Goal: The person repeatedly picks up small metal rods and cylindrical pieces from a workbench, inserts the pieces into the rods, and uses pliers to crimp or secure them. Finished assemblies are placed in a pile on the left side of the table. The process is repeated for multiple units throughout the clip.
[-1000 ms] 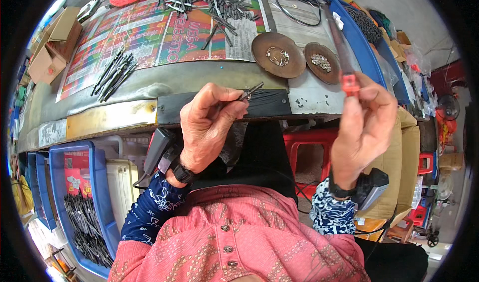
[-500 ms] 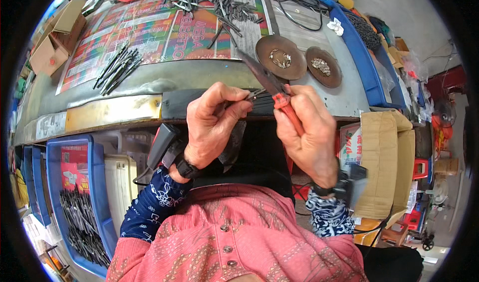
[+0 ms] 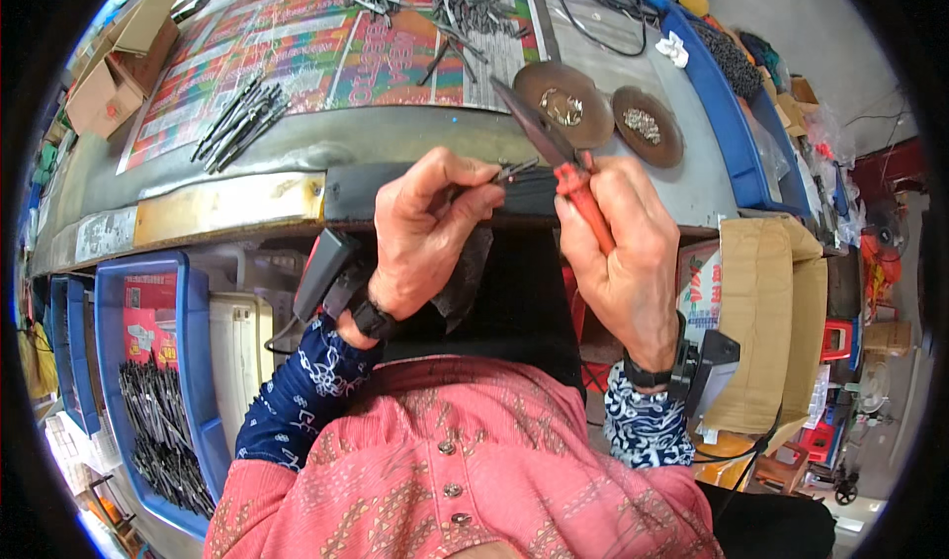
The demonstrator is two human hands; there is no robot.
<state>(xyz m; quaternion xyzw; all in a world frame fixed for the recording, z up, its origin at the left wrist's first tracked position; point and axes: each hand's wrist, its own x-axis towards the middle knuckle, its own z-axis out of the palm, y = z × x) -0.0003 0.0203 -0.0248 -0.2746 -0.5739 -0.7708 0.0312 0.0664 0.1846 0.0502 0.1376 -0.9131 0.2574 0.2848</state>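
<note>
My left hand pinches a thin dark rod between thumb and forefinger, its tip pointing toward the pliers. The rest of the rod is hidden behind the fingers. In my right hand are long-jawed pliers with red handles and dark jaws, which slant up and left over the table edge. The right thumb and forefinger meet beside the pliers' pivot; whether they pinch a small part there I cannot make out. Beyond the pliers sit two brown dishes, one larger and one smaller, both holding small silvery pieces.
A bundle of black rods lies at the table's left, with a larger pile farther back. Below on the left, a blue bin holds many more. An open cardboard box stands at the right, below a long blue tray.
The view has shifted slightly. Both hands are a little higher in it, and the right hand with the pliers has moved slightly up and right. Both grips stay the same.
</note>
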